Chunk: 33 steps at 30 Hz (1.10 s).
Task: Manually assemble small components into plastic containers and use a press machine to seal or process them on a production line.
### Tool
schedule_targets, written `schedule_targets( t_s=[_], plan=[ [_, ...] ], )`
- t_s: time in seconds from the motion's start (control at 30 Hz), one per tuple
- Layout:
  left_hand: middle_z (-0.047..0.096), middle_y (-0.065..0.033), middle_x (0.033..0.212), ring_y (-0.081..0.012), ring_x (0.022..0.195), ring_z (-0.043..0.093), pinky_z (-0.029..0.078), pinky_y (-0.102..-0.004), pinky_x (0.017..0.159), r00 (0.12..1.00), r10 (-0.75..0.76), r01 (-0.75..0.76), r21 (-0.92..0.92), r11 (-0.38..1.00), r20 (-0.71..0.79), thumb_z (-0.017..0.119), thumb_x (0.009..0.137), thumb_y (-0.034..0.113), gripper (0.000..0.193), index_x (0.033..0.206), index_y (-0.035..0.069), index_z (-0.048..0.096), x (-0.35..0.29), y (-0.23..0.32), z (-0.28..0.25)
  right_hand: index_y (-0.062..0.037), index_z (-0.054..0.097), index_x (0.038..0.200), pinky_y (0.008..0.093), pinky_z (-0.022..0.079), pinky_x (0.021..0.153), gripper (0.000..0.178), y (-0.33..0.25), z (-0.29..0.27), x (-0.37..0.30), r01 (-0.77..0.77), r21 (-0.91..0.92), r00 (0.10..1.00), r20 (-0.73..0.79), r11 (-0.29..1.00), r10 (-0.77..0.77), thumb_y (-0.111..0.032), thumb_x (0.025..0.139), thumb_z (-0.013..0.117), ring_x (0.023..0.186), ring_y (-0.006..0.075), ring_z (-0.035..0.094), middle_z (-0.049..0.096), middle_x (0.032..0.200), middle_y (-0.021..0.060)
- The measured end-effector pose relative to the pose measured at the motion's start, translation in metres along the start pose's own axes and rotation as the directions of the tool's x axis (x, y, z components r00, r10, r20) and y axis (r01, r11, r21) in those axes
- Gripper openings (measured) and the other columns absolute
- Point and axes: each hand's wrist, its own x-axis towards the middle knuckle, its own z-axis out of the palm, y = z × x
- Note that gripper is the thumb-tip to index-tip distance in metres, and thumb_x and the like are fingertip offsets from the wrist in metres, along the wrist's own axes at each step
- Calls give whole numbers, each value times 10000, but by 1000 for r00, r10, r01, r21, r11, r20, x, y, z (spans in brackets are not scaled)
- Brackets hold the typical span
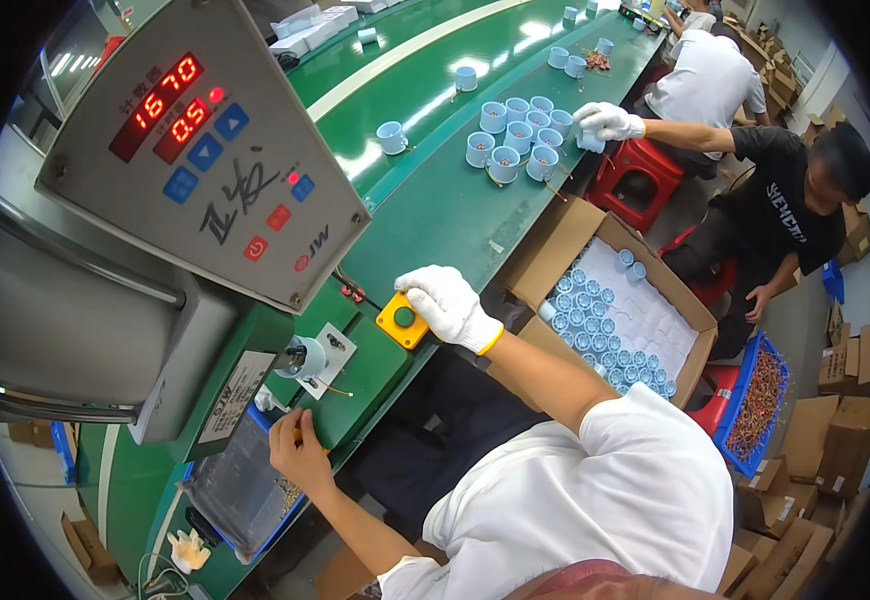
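Note:
My right hand (445, 305), in a white knit glove, rests curled over the edge of a yellow push-button box (395, 335); its green button (404, 317) shows uncovered. My bare left hand (298, 455) is at the bench edge, fingers bent over a small yellow piece that it mostly hides. Between the hands, a light-blue cup-shaped part (305, 357) lies tilted under the press head, beside a metal plate (333, 350). A short wire (335, 387) trails from it. The press's control panel (205, 150) with red lit digits stands at upper left.
Several light-blue cups (517, 132) stand on the green bench, where a co-worker's gloved hand (607, 122) holds one. A cardboard box (545, 330) of such parts is at right. A blue tray (755, 400) holds small reddish pieces. A blue bin (245, 490) sits below my left hand.

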Motion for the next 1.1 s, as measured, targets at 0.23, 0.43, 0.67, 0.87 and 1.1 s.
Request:
schedule_targets(
  t_s=[0.23, 0.43, 0.67, 0.87, 1.1],
  plan=[
    [738, -137, 935, -309, 871, 717, 555, -396, 804, 998, -14, 15, -19, 1000, 58, 818, 953, 70, 80, 988, 2, 795, -1, -4, -10, -88, 771, 1133, 504, 583, 896, 243, -1, 1, 4, 35, -116, 998, 46, 993, -30, -264, 1063, 618, 984, 406, 737, 785, 1044, 154],
    [729, -127, 891, -257, 832, 707, 546, -344, 790, 995, 101, -98, -105, 990, 26, 842, 911, 27, 103, 966, -15, 765, 43, 26, -17, -32, 794, 1140, 451, 600, 918, 296, 5, 3, 4, -4, 27, 1000, -21, 1000, 5, -268, 1091, 622, 1002, 381, 766, 805, 1063, 181],
    [787, 23, 946, -100, 829, 653, 513, -279, 752, 982, -44, 102, -319, 942, 184, 919, 916, 171, 197, 1037, 37, 842, 104, 43, -23, 15, 777, 1178, 418, 600, 931, 295, 10, 15, -1, -24, 146, 999, -30, 989, 28, -212, 1119, 598, 1005, 339, 771, 805, 1095, 184],
    [788, -20, 944, -130, 809, 630, 518, -321, 760, 893, 29, 60, -184, 981, 449, 900, 918, 293, 264, 1062, 76, 857, 135, 52, -10, 11, 779, 1165, 434, 605, 935, 290, 15, 8, -3, -23, 118, 999, -42, 993, 29, -212, 1112, 599, 1015, 358, 773, 806, 1102, 190],
    [749, -57, 876, -149, 766, 620, 483, -330, 711, 802, -42, 72, -28, 997, 595, 834, 964, 332, 311, 1106, 56, 860, 140, 44, -13, -41, 778, 1121, 463, 595, 916, 209, 2, 10, 2, 35, 70, 999, -31, 997, -33, -201, 1051, 664, 1000, 390, 754, 797, 1063, 165]
  ],
)
